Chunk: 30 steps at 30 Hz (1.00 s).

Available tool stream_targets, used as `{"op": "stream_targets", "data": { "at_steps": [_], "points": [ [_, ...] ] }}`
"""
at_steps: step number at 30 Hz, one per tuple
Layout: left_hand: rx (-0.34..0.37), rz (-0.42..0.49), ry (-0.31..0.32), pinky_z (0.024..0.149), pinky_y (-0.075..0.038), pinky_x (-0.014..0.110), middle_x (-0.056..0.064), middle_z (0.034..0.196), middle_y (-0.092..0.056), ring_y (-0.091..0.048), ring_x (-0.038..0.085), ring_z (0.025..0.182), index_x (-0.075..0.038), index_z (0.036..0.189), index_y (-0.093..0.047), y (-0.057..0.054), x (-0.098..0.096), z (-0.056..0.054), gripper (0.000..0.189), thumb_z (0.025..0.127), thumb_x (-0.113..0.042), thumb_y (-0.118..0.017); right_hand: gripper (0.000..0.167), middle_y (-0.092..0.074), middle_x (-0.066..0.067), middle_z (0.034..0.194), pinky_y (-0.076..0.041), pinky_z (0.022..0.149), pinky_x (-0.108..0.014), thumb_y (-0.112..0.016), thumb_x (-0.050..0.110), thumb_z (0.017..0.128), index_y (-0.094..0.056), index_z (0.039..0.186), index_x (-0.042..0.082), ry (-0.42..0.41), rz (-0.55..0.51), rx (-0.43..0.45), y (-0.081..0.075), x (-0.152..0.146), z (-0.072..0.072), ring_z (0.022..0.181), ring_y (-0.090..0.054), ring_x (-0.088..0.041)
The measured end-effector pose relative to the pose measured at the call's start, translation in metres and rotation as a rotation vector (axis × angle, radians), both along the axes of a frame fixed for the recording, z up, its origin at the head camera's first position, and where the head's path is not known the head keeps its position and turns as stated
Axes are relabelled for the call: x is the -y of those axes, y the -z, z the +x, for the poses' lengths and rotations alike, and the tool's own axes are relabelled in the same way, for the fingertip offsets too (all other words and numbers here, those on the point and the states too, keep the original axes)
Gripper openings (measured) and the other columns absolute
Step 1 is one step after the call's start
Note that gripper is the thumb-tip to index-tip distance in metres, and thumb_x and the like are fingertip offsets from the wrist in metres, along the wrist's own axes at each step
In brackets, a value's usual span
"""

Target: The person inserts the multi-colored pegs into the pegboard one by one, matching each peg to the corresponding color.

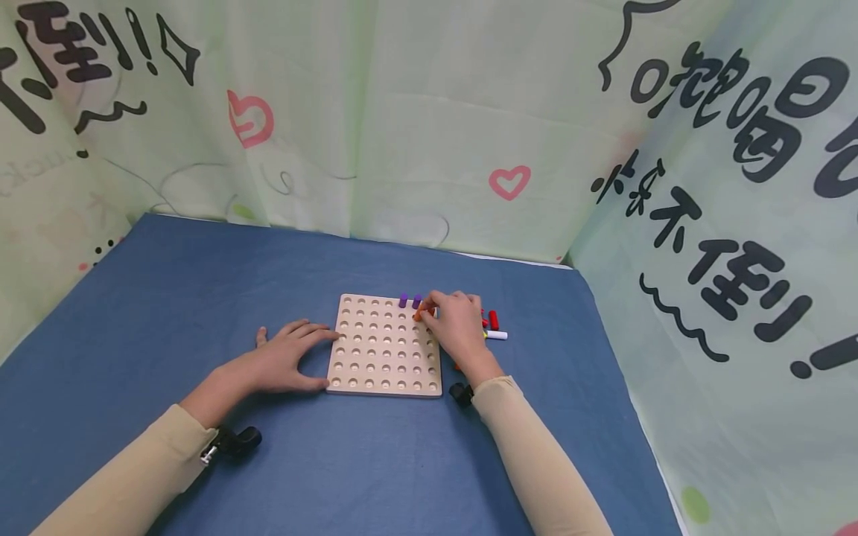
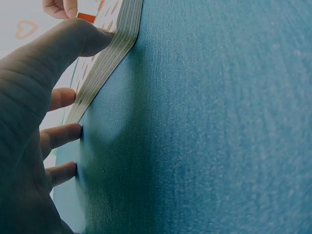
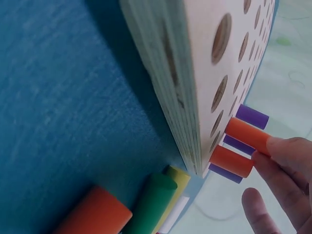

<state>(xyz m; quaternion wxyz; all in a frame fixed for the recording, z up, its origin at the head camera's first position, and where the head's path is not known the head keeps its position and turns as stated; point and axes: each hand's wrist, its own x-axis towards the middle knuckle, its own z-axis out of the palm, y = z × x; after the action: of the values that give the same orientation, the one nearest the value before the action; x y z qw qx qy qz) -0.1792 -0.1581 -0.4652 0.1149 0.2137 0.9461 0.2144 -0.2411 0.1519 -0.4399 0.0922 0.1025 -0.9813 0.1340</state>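
Pinching orange peg (image 3: 247,135) near far edge of board (image 1: 385,342): right hand (image 1: 459,324); cloth (image 1: 302,272) beyond.

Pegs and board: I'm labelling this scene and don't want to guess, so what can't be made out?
Head view: the number of loose pegs; the right hand partly covers them.
Right wrist view: the full length of the loose orange peg; the bottom edge cuts it off.
Left wrist view: most holes in the board; the top edge and the left hand block them.
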Motion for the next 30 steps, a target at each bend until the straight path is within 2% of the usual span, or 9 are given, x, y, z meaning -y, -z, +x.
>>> {"op": "stream_targets", "data": {
  "at_steps": [10, 15, 18, 25, 30],
  "points": [
    [0.004, -0.001, -0.004, 0.099, -0.008, 0.092, 0.010, 0.161, -0.042, -0.026, 0.047, 0.152, -0.029, 0.152, -0.050, 0.001, 0.000, 0.000, 0.078, 0.085, -0.057, -0.077, 0.008, -0.075, 0.003, 0.086, -0.034, 0.107, -0.051, -0.076, 0.030, 0.096, -0.075, 0.094, 0.023, 0.001, -0.010, 0.014, 0.001, 0.002, -0.001, 0.101, -0.062, -0.025],
    [-0.002, 0.002, 0.000, 0.098, -0.008, 0.092, 0.010, 0.161, -0.043, -0.027, 0.047, 0.152, -0.029, 0.152, -0.049, 0.002, 0.001, 0.000, 0.078, 0.085, -0.056, -0.077, 0.007, -0.074, 0.002, 0.084, -0.035, 0.106, -0.051, -0.076, 0.029, 0.096, -0.075, 0.094, 0.022, 0.009, 0.017, 0.034, 0.000, 0.002, -0.002, 0.100, -0.062, -0.026],
    [-0.002, 0.002, 0.001, 0.098, -0.008, 0.092, 0.010, 0.161, -0.043, -0.027, 0.047, 0.152, -0.029, 0.153, -0.049, 0.002, 0.001, 0.000, 0.078, 0.085, -0.056, -0.077, 0.007, -0.076, 0.001, 0.089, -0.037, 0.104, -0.051, -0.076, 0.028, 0.096, -0.078, 0.096, 0.021, 0.003, 0.035, 0.042, 0.001, 0.001, -0.002, 0.103, -0.062, -0.027],
    [-0.006, -0.004, -0.001, 0.098, -0.008, 0.092, 0.010, 0.161, -0.043, -0.027, 0.047, 0.151, -0.029, 0.152, -0.049, 0.002, 0.000, 0.000, 0.078, 0.085, -0.057, -0.077, 0.010, -0.077, -0.001, 0.112, -0.042, 0.100, -0.049, -0.076, 0.026, 0.096, -0.080, 0.103, 0.020, -0.019, 0.052, 0.012, 0.000, -0.003, 0.001, 0.104, -0.064, -0.025],
    [0.003, -0.005, -0.006, 0.099, -0.007, 0.092, 0.010, 0.161, -0.042, -0.026, 0.047, 0.152, -0.030, 0.152, -0.049, 0.002, 0.000, -0.001, 0.078, 0.085, -0.057, -0.077, 0.009, -0.076, -0.002, 0.115, -0.043, 0.100, -0.049, -0.076, 0.027, 0.096, -0.079, 0.102, 0.020, -0.010, 0.028, 0.012, 0.000, -0.009, 0.003, 0.104, -0.064, -0.024]
  ]
}}
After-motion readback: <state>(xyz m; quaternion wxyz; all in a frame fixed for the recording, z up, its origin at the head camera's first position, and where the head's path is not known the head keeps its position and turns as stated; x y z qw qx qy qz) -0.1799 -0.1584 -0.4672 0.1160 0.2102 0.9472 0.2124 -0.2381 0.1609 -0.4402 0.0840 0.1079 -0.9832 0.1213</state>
